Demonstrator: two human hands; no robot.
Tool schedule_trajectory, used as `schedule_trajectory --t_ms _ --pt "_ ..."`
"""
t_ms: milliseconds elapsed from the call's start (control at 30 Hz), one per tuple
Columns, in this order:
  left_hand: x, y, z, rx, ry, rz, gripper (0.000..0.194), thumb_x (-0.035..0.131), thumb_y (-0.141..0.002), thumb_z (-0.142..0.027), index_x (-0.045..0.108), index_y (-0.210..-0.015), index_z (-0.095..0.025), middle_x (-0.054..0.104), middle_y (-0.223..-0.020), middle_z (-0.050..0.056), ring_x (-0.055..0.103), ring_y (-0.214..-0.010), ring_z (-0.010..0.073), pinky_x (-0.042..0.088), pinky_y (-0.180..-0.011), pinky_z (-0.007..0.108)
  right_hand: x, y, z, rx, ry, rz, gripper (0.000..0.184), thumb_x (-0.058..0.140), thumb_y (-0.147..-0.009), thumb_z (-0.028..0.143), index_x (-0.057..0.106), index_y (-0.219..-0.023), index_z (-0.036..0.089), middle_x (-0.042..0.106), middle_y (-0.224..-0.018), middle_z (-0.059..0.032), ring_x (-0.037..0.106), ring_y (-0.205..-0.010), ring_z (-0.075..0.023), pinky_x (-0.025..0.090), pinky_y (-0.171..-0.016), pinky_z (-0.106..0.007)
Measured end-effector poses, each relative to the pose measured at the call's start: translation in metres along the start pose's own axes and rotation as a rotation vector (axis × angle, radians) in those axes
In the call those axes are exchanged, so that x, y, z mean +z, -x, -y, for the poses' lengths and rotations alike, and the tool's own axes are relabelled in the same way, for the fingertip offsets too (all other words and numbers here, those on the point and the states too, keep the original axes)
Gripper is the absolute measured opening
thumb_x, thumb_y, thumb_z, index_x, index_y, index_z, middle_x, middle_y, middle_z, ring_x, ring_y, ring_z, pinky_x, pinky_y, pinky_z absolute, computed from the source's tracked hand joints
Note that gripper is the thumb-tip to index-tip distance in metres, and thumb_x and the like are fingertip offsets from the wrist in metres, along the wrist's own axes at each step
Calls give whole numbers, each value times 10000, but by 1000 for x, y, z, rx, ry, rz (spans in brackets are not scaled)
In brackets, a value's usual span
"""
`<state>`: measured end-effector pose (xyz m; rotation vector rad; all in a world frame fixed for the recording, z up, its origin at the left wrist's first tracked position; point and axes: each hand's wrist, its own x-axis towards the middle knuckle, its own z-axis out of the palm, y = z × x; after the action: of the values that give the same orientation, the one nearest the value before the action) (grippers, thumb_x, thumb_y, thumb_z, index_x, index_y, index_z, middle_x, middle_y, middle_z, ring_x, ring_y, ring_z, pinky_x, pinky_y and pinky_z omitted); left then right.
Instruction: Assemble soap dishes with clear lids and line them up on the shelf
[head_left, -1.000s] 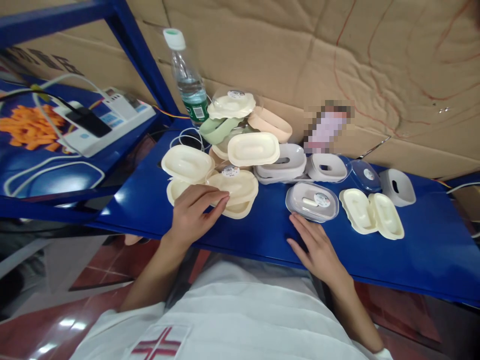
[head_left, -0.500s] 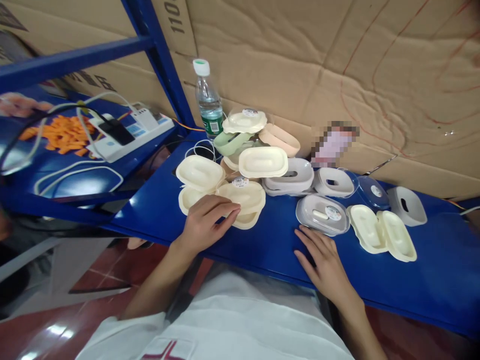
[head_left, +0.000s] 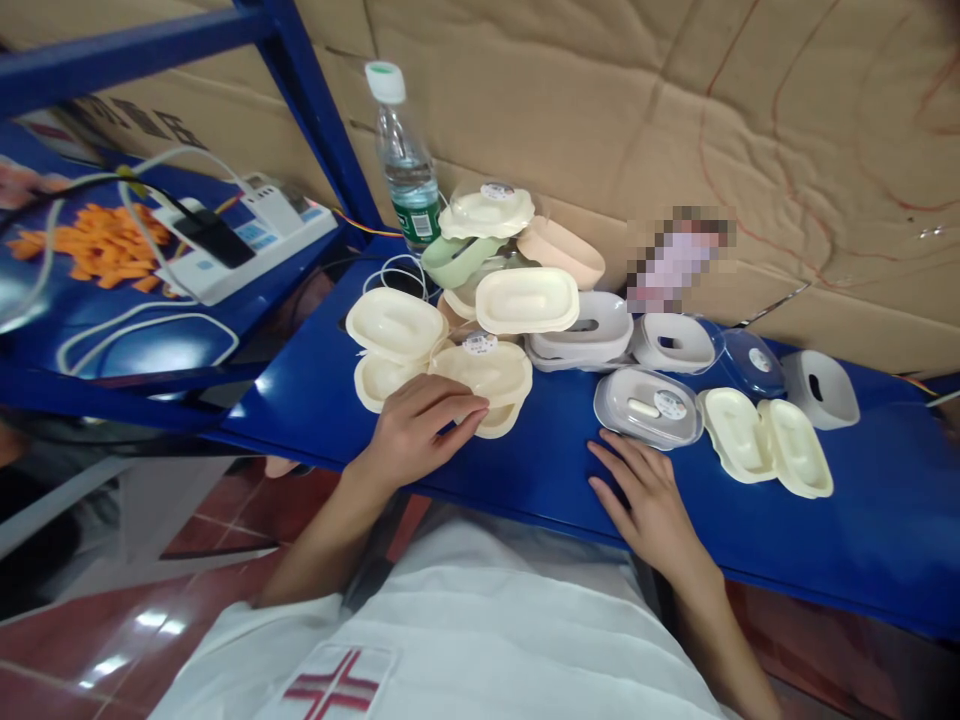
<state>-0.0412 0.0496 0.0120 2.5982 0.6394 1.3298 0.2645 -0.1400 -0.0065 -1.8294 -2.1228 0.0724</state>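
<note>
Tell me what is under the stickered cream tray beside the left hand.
A lower cream tray shows past the front edge of the stickered cream tray. The rest of it, and anything between them, is covered, partly by the left hand.

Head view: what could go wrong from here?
The rearmost cream piece appears perched on the green band and peach band; a bump might topple it. The left hand is at the front cream case, close to other cream pieces; a sideways nudge could shift them.
</note>
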Motion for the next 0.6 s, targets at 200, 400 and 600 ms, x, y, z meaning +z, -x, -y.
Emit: schedule_trajectory --t_ms 200,400,600 --pt "0 -1 0 48 18 41 148 751 -970 -144 740 -1067 -254 799 -972 46 773 -903 192 611 -828 335 0 0 0 -9 8 16 442 551 -1117 390 584 -1539 263 597 -1602 -110 578 -1424 -320 482 -1120 -517" --pt "1 0 2 40 15 69 148 753 -970 -158 740 -1061 -273 798 -1005 33 768 -916 187 591 -845 342 -2 -2 2 0 -2 18 440 532 -1124 395 590 -1540 267 597 -1600 -109 584 -1408 -313 484 -1113 -507" --pt "-7 -2 -1 25 -159 -75 134 785 -941 -216 757 -1043 -299 759 -1206 69 736 -1113 273 546 -959 457 -2 -3 4 0 -3 0 428 525 -1127 392 605 -1523 252 615 -1577 -113 584 -1407 -305 483 -1127 -502"
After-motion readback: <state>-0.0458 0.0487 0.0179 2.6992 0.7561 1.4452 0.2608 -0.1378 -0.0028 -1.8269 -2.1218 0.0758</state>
